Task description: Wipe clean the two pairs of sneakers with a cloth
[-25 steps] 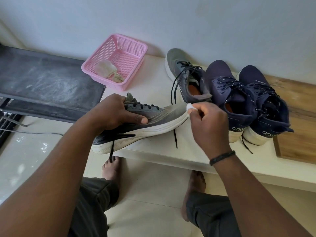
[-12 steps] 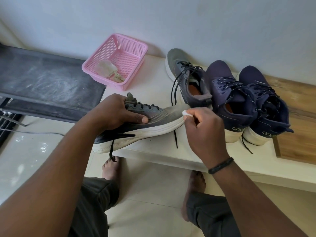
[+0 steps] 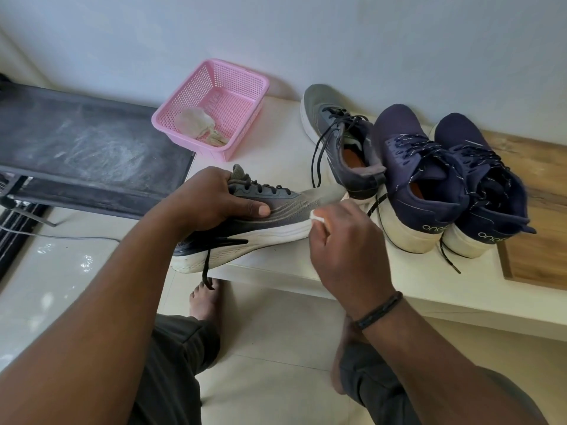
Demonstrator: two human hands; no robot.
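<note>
Since a second ago the right hand (image 3: pixel 343 240) has been shifted back along the shoe, from the toe tip toward the forefoot side; the white cloth (image 3: pixel 317 215) is now seen at the seam between mesh upper and white midsole. Cloth is pinched in curled fingers, mostly hidden under the hand.

Grey sneaker (image 3: pixel 245 222) is clamped by the left hand (image 3: pixel 211 200): fingers wrapped over the collar and tongue, thumb pressed flat on the side mesh. It is held tilted on its side, heel hung past the edge of the white ledge (image 3: pixel 399 289), toe end over the ledge. Judged purpose: the sidewall is presented upward to the wiping hand and braced against the rubbing force. One lace is left hanging off the heel side.

Second grey sneaker (image 3: pixel 340 142) is parked upright near the wall, touching the navy pair (image 3: pixel 445 179), which stands side by side, heels toward the camera. Probably queued for wiping; whether any have been cleaned cannot be told.

Pink basket (image 3: pixel 214 105) is set behind the held shoe, within reach. One crumpled pale rag (image 3: pixel 199 124) lies inside, near its left corner; nothing else is visible in it.
</note>
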